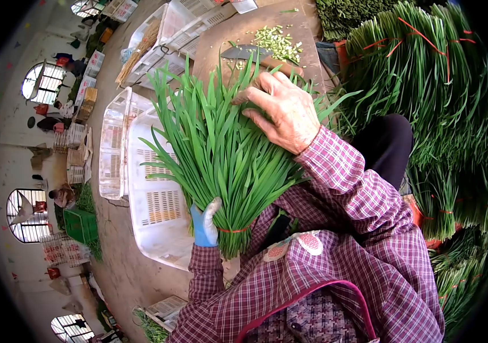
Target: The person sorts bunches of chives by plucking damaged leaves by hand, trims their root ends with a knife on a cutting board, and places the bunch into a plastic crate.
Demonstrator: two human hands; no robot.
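A thick bunch of garlic chives [227, 154] fans out in front of my body, bound near its base by a red band [233, 230]. My left hand [204, 223], in a blue and white glove, grips the bunch beside that band, thumb up; its other fingers are hidden behind the stalks. Over the upper leaves is my bare right hand [281, 108], fingers bent and apart, with the thumb and fingertips at the leaves. Beyond it, a knife [244, 52] with a wooden handle lies on a brown board [215, 43] among chopped stem ends [278, 43].
White plastic crates [141, 228] stand to the left of the bunch, with another crate [178, 28] near the board. Banded chives [421, 63] are piled high on the right. Farther left are a green crate [81, 226], people and arched windows.
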